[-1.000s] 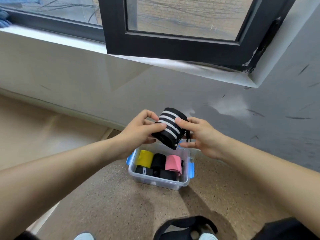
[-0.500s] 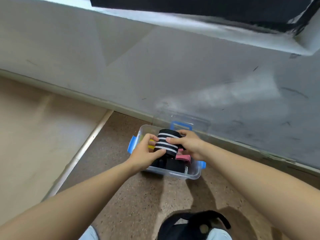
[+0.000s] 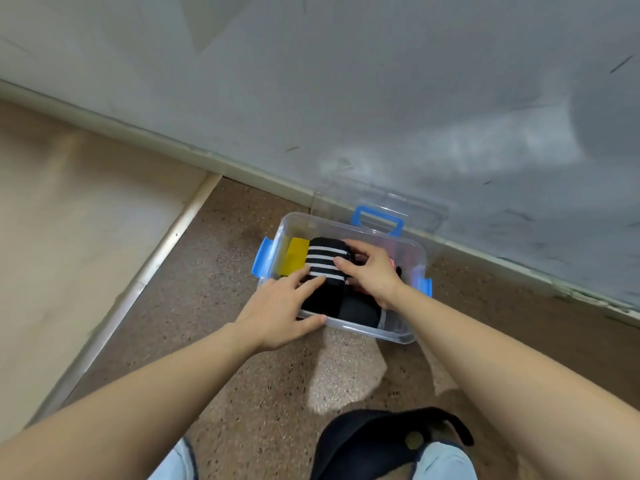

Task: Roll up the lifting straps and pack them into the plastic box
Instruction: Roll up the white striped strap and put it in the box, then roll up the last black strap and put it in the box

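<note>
Speckled floor (image 3: 242,393): one plastic box (image 3: 381,332), two hands (image 3: 277,306) (image 3: 372,271) on striped roll (image 3: 323,261).

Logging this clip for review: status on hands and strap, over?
Left hand presses striped roll, right hand grips it. Roll in box beside yellow roll. Lid stands behind, nothing blocking.

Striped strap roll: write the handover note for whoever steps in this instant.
Left hand: open, fingers flat on the striped roll, thumb at the plastic box front rim.
Right hand: grips the striped roll from its far side.
Box on the floor, lid off, leaning behind it; yellow roll and black roll inside.
Done: striped roll seated in the box.
Left: release, fit lid; dark item near the knees may be another strap, unclear.
</note>
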